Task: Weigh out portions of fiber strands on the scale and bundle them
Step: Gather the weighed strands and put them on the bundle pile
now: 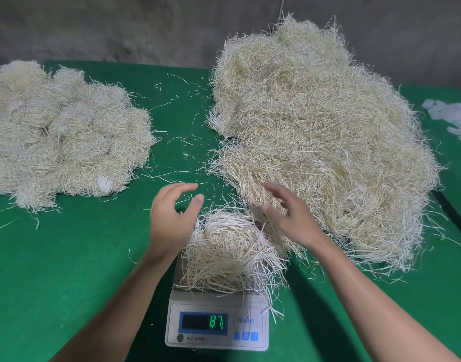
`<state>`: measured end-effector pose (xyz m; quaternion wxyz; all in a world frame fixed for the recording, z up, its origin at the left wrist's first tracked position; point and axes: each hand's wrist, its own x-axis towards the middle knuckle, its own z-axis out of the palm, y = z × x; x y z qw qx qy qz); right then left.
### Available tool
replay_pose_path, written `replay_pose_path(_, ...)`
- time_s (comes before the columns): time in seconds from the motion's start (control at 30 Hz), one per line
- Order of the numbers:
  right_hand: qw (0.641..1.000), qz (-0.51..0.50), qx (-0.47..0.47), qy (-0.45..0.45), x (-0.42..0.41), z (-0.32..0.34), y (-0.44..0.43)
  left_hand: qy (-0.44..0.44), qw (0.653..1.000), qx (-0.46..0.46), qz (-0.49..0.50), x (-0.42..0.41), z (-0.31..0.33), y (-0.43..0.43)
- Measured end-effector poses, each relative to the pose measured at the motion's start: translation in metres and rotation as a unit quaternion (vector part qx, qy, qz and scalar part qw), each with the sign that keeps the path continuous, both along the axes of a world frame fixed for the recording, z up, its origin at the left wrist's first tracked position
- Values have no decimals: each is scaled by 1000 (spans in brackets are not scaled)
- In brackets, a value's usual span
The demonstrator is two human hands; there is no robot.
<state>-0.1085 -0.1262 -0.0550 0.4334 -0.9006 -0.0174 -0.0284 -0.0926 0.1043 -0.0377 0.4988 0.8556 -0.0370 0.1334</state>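
Two hands over the work, both empty. Left hand (172, 218) hovers at the far left edge of the scale pan, fingers loosely curved and apart, thumb clear of the index, nothing pinched. Right hand (292, 218) is over the near edge of the big loose heap (315, 126), fingers spread and a bit blurred; can't tell if the tips touch the strands. Portion of fiber strands (224, 252) sits piled on the scale (216, 327), some ends hanging over the pan's right and front sides toward the green table (80, 270). Display (203, 322) shows green digits, 87 then a 1; decimal point not legible. Pile of finished-looking bundles (62, 142) lies far left, well apart from the scale. White scraps (454, 118) at right edge, unclear what.

Step, by my read: adjusting the portion to target weight. Target unknown, so can't say add or remove. To do it well: move small pinches only, take from the heap edge nearest the pan, drop onto the pile's middle. Keep hands and wrists off the pan before reading. Tuck overhanging ends up so none rest on the table or scale body, or the reading goes low. Let the digits settle. Strands look light and tangled; a pull may drag extras along, so lift slowly.
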Motion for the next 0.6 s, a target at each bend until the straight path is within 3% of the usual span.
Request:
replay_pose_path(0.2,988,-146,18,38,29,-11,-55,17,999,21,-38,19,25,-34)
replay_pose_path(0.37,995,-90,9,48,56,-12,-59,19,997,32,-61,42,40,-65)
replay_pose_path(0.5,992,-32,-89,81,85,-23,-50,25,997,32,-70,67,45,-88)
replay_pose_path(0.6,992,-26,-111,52,100,-34,-41,42,997,28,-66,90,48,-103)
